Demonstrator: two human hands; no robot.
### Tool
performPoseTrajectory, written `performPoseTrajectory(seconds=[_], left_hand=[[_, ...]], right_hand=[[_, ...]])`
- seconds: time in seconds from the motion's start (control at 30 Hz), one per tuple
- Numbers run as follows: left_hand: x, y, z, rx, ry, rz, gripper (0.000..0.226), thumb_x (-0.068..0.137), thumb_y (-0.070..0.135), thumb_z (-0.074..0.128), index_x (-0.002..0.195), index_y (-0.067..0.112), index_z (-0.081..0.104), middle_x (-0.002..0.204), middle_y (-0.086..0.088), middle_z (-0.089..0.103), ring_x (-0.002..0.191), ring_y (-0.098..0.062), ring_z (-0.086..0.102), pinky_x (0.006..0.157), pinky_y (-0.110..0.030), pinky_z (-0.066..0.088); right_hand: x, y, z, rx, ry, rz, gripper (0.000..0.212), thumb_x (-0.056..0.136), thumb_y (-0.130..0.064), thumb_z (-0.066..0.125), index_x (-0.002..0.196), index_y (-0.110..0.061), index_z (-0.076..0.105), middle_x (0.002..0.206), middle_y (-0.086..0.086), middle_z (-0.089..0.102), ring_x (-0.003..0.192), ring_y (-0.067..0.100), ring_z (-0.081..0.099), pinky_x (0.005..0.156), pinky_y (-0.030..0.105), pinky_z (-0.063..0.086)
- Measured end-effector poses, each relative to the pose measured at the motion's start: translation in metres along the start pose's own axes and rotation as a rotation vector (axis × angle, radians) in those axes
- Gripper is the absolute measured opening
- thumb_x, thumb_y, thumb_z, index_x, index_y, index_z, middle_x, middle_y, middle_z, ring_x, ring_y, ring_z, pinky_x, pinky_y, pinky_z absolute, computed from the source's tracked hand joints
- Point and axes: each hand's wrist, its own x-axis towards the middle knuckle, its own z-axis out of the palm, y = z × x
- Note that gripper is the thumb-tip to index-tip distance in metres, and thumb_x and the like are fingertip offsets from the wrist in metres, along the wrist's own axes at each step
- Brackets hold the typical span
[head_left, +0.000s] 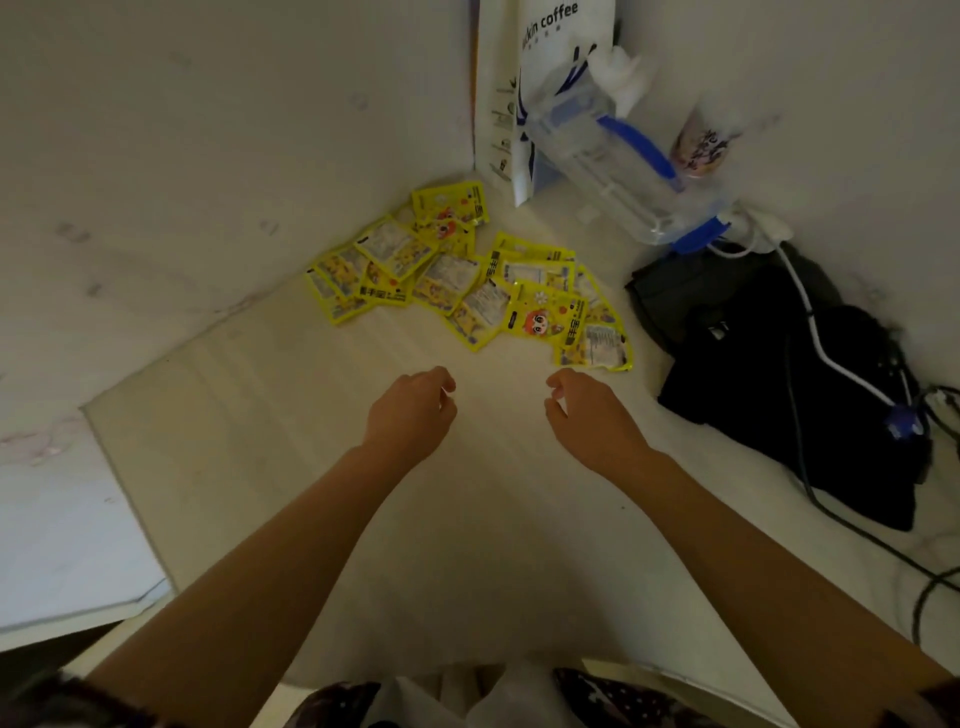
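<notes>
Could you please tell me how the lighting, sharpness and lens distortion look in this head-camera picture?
Head view: dim, warm light, brightest on the tabletop near the yellow packets; the clear plastic container and the cup behind it are smeared by blur; the left hand and right hand look fairly sharp; the wide lens splays the walls outward.

The packets (470, 273) lie on the table (322, 467) beyond both hands, the bag (779, 374) to their right.
</notes>
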Motion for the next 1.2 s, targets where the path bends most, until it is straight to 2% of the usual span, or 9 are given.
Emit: performPoseTrajectory(seconds=[0.27,0.43,0.53,0.67,0.83,0.93,1.07,1.2], left_hand=[[0.087,0.022,-0.003,0.010,-0.021,-0.028,0.023,0.091,0.021,0.054,0.112,0.014,0.059,0.115,-0.007,0.061,0.108,-0.029,0.055,0.089,-0.042,0.047],[0.132,0.037,0.006,0.067,-0.034,-0.029,0.036,0.089,0.019,0.057,0.124,0.010,0.053,0.125,-0.014,0.054,0.122,-0.034,0.044,0.092,-0.046,0.045],[0.150,0.041,0.013,0.135,-0.041,-0.025,0.045,0.089,0.020,0.057,0.131,0.009,0.046,0.129,-0.015,0.051,0.130,-0.037,0.035,0.096,-0.045,0.040],[0.163,0.045,0.025,0.203,-0.035,-0.024,0.052,0.089,0.030,0.060,0.134,0.009,0.042,0.131,-0.014,0.051,0.127,-0.034,0.036,0.097,-0.040,0.039],[0.167,0.045,0.035,0.177,0.036,-0.033,0.052,0.092,0.038,0.057,0.133,0.010,0.044,0.131,-0.013,0.048,0.124,-0.034,0.039,0.097,-0.041,0.039],[0.164,0.043,0.036,0.226,0.039,-0.061,0.052,0.089,0.027,0.062,0.134,0.011,0.043,0.132,-0.012,0.045,0.125,-0.034,0.037,0.098,-0.039,0.038],[0.158,0.043,0.036,0.257,0.000,-0.122,0.058,0.083,0.025,0.068,0.134,0.012,0.043,0.133,-0.013,0.043,0.130,-0.036,0.032,0.102,-0.040,0.035],[0.150,0.041,0.035,0.238,-0.043,-0.160,0.062,0.078,0.028,0.073,0.130,0.016,0.043,0.131,-0.011,0.040,0.124,-0.035,0.034,0.098,-0.041,0.036]], right_hand=[[0.083,0.013,-0.023,-0.069,-0.048,-0.029,0.036,0.096,-0.021,0.048,0.129,-0.007,0.049,0.128,0.014,0.054,0.118,0.030,0.051,0.094,0.037,0.043],[0.131,0.014,-0.031,-0.098,-0.054,-0.041,0.036,0.095,-0.019,0.048,0.130,-0.007,0.047,0.131,0.013,0.046,0.110,0.033,0.055,0.085,0.039,0.047],[0.155,0.014,-0.030,-0.164,-0.065,-0.043,0.043,0.095,-0.020,0.050,0.135,-0.008,0.042,0.138,0.013,0.042,0.121,0.032,0.046,0.092,0.040,0.043],[0.171,0.015,-0.024,-0.237,-0.071,-0.035,0.053,0.092,-0.023,0.057,0.138,-0.008,0.038,0.140,0.014,0.039,0.123,0.033,0.042,0.097,0.043,0.043],[0.177,0.020,-0.008,-0.411,0.008,-0.034,0.062,0.086,-0.016,0.062,0.141,-0.013,0.034,0.141,0.014,0.036,0.118,0.036,0.045,0.089,0.045,0.044],[0.179,0.020,-0.002,-0.426,0.028,-0.005,0.063,0.084,-0.016,0.066,0.139,-0.016,0.035,0.139,0.016,0.036,0.116,0.037,0.045,0.088,0.047,0.045],[0.180,0.019,0.000,-0.399,0.029,0.026,0.057,0.085,-0.014,0.067,0.134,-0.016,0.039,0.131,0.015,0.046,0.117,0.036,0.046,0.089,0.051,0.044],[0.177,0.016,-0.001,-0.434,0.000,0.031,0.049,0.085,-0.015,0.067,0.128,-0.010,0.045,0.129,0.014,0.049,0.119,0.035,0.045,0.091,0.050,0.042]])
